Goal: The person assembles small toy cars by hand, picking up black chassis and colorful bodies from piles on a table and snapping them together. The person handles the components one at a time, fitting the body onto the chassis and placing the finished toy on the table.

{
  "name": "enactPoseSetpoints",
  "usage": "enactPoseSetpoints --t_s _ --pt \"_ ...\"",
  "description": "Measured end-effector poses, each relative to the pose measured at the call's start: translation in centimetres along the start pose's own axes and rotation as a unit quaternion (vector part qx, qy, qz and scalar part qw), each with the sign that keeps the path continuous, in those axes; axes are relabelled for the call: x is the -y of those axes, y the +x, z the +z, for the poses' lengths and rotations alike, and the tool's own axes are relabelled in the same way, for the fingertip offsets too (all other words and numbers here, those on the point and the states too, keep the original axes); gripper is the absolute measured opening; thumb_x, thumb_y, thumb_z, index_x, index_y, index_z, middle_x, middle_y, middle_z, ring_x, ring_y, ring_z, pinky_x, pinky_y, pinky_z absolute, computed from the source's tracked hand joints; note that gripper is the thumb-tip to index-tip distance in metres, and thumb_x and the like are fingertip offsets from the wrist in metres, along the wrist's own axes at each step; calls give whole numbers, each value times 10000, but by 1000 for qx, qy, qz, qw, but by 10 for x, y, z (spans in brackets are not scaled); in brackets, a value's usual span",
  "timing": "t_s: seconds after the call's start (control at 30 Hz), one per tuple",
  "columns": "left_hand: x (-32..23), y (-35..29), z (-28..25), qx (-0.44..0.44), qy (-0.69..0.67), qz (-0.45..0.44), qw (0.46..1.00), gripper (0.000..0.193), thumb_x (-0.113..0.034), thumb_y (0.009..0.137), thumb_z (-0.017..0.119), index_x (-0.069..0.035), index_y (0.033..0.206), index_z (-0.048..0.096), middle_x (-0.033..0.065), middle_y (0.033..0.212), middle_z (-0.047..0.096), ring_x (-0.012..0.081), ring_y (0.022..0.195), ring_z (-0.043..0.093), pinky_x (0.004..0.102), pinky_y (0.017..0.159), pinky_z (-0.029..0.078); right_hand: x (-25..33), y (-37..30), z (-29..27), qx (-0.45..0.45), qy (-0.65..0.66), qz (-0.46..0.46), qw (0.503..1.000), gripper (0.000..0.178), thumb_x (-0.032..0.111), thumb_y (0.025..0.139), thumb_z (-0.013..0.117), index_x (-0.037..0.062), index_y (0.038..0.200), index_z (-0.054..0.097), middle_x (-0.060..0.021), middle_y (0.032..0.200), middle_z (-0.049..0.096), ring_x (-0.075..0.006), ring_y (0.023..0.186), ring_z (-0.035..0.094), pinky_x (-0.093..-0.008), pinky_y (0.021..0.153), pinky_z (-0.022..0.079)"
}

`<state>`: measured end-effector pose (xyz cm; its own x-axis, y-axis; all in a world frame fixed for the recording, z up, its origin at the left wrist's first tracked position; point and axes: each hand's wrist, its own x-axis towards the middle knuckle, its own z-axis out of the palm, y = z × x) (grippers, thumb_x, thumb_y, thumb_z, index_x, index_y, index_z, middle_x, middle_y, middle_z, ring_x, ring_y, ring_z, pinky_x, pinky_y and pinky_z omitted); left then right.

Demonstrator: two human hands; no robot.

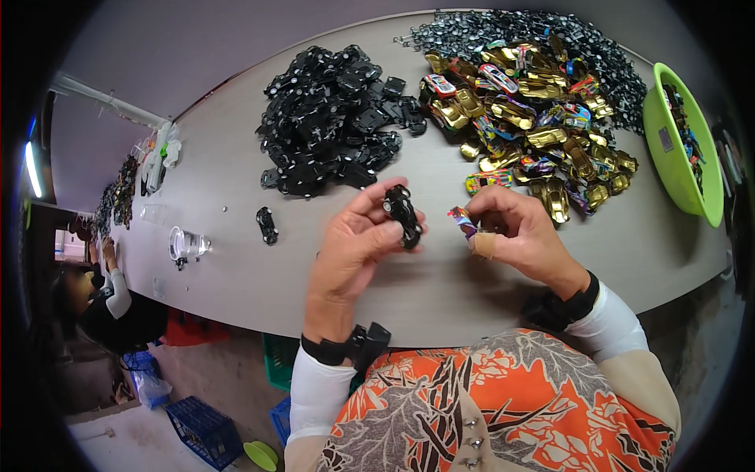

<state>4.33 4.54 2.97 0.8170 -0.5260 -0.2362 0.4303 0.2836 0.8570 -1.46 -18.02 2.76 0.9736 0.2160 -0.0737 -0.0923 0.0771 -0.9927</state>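
Observation:
Between the thumb and fingers of my left hand point(358, 244) is a black toy car chassis point(402, 216) with wheels, held upright above the table. My right hand point(523, 232), with a tan bandage on its thumb, pinches a colourful toy car body point(464, 223); the fingers hide part of it. The two pieces are apart. Beyond my left hand lies a heap of black chassis point(330, 118). A heap of gold and multicoloured car bodies point(543, 118) lies beyond my right hand. One lone chassis point(267, 226) rests on the table left of my left hand.
Wheel axles point(503, 27) are piled along the far edge. A green basin point(659, 149) with more car bodies stands at the right. On the left, a clear plastic cup point(189, 242) lies near small black parts. Another person point(110, 303) works farther left. Crates point(204, 433) stand below the table.

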Motion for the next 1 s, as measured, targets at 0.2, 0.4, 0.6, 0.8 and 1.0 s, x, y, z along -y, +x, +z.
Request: enactPoseSetpoints --t_s 0.2,0.4,0.6,0.8,1.0 --pt "33 -5 8 60 -149 -51 986 446 -1 739 640 -19 1155 479 159 1052 597 249 950 614 368 816 532 7 -2 8 -2 131 33 991 263 27 766 645 6 1001 527 -9 913 562 -52 769 535 -211 666 459" --pt "32 -6 13 -48 -101 76 991 393 54 733 581 -25 1102 474 161 1045 596 213 926 607 308 771 531 -7 -5 15 0 103 45 994 249 24 768 639 15 992 531 11 829 561 -18 672 502 -181 568 414" --pt "40 -9 20 -95 -47 66 992 313 140 733 474 -24 995 426 168 1021 588 182 903 608 285 692 560 -12 -3 23 -2 158 89 984 246 45 787 632 13 1004 520 12 762 566 -1 553 461 -166 452 349" --pt "46 -13 29 -63 93 -11 994 269 86 769 493 -18 1007 424 143 1010 582 166 830 609 274 655 553 -19 1 16 -5 183 95 978 254 54 797 630 14 1015 507 4 731 572 -3 556 465 -167 455 346" --pt "46 0 24 -116 -74 78 987 310 71 764 482 -21 1054 420 144 969 567 226 847 613 335 747 546 -15 -1 14 -3 170 100 980 222 49 790 632 21 982 523 33 692 532 -8 540 446 -171 455 329"
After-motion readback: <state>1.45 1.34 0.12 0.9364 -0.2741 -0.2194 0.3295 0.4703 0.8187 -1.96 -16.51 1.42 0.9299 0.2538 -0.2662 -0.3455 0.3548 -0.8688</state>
